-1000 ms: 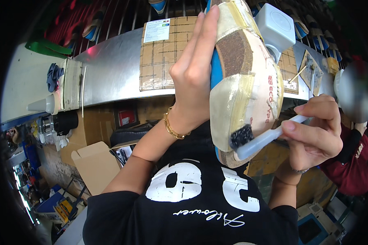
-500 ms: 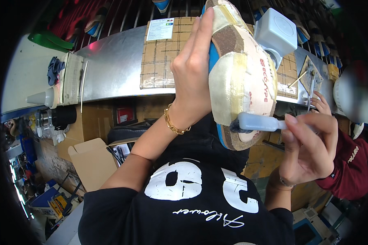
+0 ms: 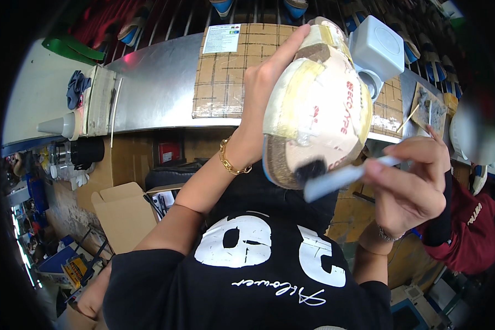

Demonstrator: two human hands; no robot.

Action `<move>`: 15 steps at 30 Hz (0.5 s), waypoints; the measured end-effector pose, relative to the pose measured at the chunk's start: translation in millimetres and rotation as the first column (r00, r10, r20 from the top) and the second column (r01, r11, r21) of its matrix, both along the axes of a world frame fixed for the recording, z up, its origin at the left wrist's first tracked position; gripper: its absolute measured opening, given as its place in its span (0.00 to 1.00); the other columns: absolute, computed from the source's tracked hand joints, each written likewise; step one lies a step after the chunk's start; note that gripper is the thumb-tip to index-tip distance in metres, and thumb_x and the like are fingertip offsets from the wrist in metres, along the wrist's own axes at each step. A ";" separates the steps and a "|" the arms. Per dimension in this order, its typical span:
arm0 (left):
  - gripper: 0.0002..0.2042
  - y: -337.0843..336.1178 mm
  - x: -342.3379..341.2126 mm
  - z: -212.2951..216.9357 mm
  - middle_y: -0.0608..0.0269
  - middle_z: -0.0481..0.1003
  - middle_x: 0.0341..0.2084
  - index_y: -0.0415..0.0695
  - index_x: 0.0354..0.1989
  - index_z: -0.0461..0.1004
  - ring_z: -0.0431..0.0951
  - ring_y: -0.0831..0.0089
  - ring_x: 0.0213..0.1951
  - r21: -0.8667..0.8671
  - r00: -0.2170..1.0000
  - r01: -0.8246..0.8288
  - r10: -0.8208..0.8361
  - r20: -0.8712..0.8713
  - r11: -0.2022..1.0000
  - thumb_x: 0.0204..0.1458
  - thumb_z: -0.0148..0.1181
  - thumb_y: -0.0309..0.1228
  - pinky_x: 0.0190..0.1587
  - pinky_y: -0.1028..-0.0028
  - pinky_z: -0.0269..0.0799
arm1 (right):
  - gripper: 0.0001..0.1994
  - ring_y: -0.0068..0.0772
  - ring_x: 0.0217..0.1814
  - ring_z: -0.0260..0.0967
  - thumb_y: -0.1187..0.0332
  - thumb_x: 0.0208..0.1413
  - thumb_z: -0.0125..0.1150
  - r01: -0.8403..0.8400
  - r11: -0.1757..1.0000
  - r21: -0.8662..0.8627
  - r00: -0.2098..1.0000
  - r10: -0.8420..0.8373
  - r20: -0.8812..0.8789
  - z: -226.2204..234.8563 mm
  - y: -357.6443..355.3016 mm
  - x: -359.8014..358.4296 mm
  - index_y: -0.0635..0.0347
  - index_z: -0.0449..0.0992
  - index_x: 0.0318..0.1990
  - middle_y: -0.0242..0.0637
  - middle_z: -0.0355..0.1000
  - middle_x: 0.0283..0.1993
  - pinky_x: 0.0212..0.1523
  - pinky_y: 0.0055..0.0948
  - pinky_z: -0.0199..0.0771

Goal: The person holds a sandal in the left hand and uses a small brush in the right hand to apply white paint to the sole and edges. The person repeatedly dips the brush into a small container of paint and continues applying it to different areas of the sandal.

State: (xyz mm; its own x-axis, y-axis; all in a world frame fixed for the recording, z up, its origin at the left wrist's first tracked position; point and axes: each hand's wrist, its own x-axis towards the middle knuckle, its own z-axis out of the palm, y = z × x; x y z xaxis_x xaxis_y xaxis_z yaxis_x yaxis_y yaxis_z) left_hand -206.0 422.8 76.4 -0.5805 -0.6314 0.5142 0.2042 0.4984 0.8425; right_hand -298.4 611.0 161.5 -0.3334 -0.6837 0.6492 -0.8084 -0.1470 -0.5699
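My left hand (image 3: 267,82) grips a shoe on its last (image 3: 324,110) by its left side, sole side facing up. Cream and yellowish strap ends are folded over the shoe's pale underside, and brown fuzzy material shows at its rim. A brush with a pale bluish handle (image 3: 335,181) is pinched between the thumb and fingers of my right hand (image 3: 412,181). Its dark bristles (image 3: 308,171) are at the near rounded end of the underside and look slightly blurred.
A flattened cardboard piece (image 3: 220,82) lies on the metal bench (image 3: 154,77), with a white plastic container (image 3: 377,47) behind the shoe. More shoes (image 3: 131,33) stand on the far rollers. A co-worker's maroon sleeve (image 3: 470,239) is close at right; an open carton (image 3: 124,212) sits below left.
The shoe has tilted, showing more of its underside and less of its blue side. The brush has swung, its handle now slanting down toward the bristles, which moved slightly left.
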 end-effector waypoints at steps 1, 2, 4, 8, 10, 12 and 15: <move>0.33 0.2 -2.4 -7.9 0.41 0.80 0.46 0.38 0.65 0.68 0.85 0.62 0.40 0.033 0.999 0.016 -0.015 -0.030 0.999 0.46 0.67 0.25 0.43 0.68 0.80 | 0.17 0.25 0.31 0.65 0.70 0.24 0.73 0.001 1.000 0.013 1.000 -0.001 0.006 -0.4 0.5 -0.3 0.43 0.89 0.31 0.28 0.70 0.31 0.34 0.25 0.62; 0.32 1.2 -3.5 -10.6 0.42 0.79 0.46 0.38 0.64 0.68 0.85 0.63 0.39 0.084 0.999 0.038 -0.035 -0.040 0.996 0.46 0.68 0.26 0.42 0.69 0.80 | 0.17 0.26 0.31 0.65 0.70 0.24 0.73 -0.063 0.998 0.008 0.998 0.063 -0.002 0.4 4.1 -1.9 0.43 0.89 0.31 0.29 0.70 0.31 0.33 0.24 0.62; 0.32 -0.1 -4.8 -9.3 0.43 0.79 0.48 0.40 0.64 0.69 0.86 0.64 0.39 0.191 0.996 0.084 -0.077 -0.047 0.978 0.46 0.68 0.27 0.40 0.70 0.81 | 0.16 0.26 0.31 0.65 0.69 0.24 0.73 0.027 1.000 -0.009 1.000 -0.027 0.013 0.3 1.2 -3.0 0.43 0.89 0.29 0.29 0.70 0.29 0.32 0.24 0.60; 0.32 -1.9 -8.5 -21.3 0.45 0.78 0.50 0.42 0.64 0.70 0.86 0.65 0.38 0.087 0.993 0.075 -0.066 -0.098 0.993 0.47 0.69 0.29 0.39 0.72 0.81 | 0.15 0.26 0.31 0.66 0.69 0.25 0.73 -0.111 0.994 0.001 0.993 0.111 0.047 -4.3 5.4 -14.0 0.44 0.89 0.29 0.30 0.70 0.30 0.31 0.23 0.60; 0.32 -3.7 -3.7 -21.4 0.46 0.78 0.51 0.43 0.64 0.70 0.86 0.66 0.39 0.075 0.994 0.066 -0.060 -0.088 0.995 0.47 0.69 0.29 0.39 0.72 0.81 | 0.15 0.26 0.30 0.66 0.70 0.26 0.74 -0.165 0.982 -0.092 0.982 0.172 0.076 -8.0 3.5 -17.4 0.45 0.89 0.30 0.30 0.70 0.30 0.30 0.22 0.60; 0.32 -2.3 -7.3 -15.9 0.47 0.78 0.52 0.43 0.64 0.70 0.85 0.66 0.40 0.149 0.992 0.120 -0.111 -0.066 0.982 0.47 0.69 0.30 0.40 0.72 0.82 | 0.14 0.24 0.30 0.65 0.70 0.29 0.74 -0.133 0.991 0.006 0.987 0.132 0.095 -5.4 8.4 -19.9 0.45 0.89 0.30 0.29 0.70 0.29 0.30 0.22 0.60; 0.32 2.1 -4.5 -12.6 0.49 0.77 0.54 0.44 0.64 0.70 0.85 0.66 0.41 0.226 0.988 0.153 -0.148 -0.038 0.962 0.47 0.69 0.32 0.40 0.72 0.82 | 0.13 0.23 0.30 0.65 0.71 0.30 0.74 -0.129 0.991 -0.033 0.987 0.132 0.093 -6.1 8.3 -23.1 0.45 0.89 0.30 0.28 0.69 0.29 0.29 0.21 0.59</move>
State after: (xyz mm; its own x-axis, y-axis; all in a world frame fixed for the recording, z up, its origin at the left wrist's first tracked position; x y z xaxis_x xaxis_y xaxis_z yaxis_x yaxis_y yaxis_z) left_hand -210.5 424.9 63.8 -0.6688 -0.6391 0.3799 0.2807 0.2560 0.9250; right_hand -321.5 619.3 155.4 -0.3035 -0.7084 0.6372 -0.7237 -0.2636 -0.6377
